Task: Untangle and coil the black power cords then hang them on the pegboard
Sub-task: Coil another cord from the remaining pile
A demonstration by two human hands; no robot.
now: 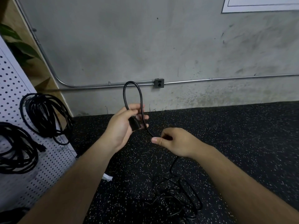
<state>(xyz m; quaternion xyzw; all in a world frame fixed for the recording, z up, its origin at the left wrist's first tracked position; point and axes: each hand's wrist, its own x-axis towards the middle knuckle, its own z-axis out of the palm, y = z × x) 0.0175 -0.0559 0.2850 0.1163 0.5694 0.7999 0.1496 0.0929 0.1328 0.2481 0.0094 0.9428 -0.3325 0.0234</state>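
Observation:
My left hand (123, 125) grips the plug end of a black power cord (132, 92), and one loop of that cord stands up above its fingers. From the loop the cord drops to my right hand (174, 141), which pinches it between thumb and fingers. Below my right hand the cord runs down to a loose tangle of black cord (176, 198) on the speckled floor. A white pegboard (14, 120) leans at the left. Two coiled black cords hang on it, one higher (47, 115) and one lower (16, 147).
A grey concrete wall is close ahead, with a metal conduit and an outlet box (159, 82) low on it. A small white scrap (107, 177) lies on the black speckled rubber floor. A plant leaf (19, 50) shows behind the pegboard.

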